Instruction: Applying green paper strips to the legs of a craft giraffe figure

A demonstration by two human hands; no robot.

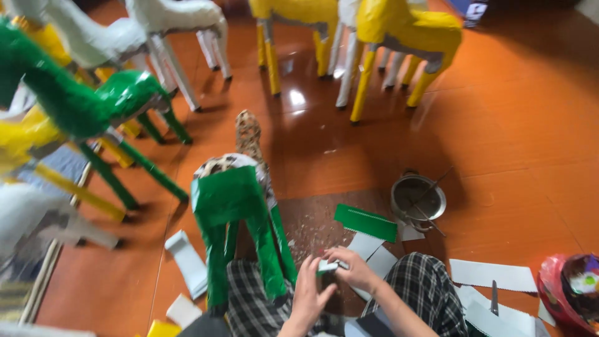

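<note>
**Both hands closed on a paper strip beside a half-covered animal figure**

The paper strip [329, 266] is small, pale with a green edge, and sits low in the view between the person's knees, just above the checked trousers [424, 287]. The right hand [352, 268] pinches it, fingers curled round one end. The left hand [309, 296] meets it from below, fingers bent and touching the same strip; how tightly it grips cannot be told because of blur.

Just left of the hands stands an animal figure [240, 212] on four legs. Its hindquarters and legs are wrapped in green paper; its neck and back show bare spotted newspaper. One rear leg touches the trouser leg.

On the floor [530, 125] beyond the hands lies a green sheet [365, 222] with a fringed edge, and white sheets [493, 274] lie to the right. A metal pot [418, 198] with sticks in it stands near the green sheet. A red bag [571, 290] is at the right edge.

Further off stand finished figures: a green one [93, 106], white ones [143, 25] and yellow ones [405, 31].
</note>
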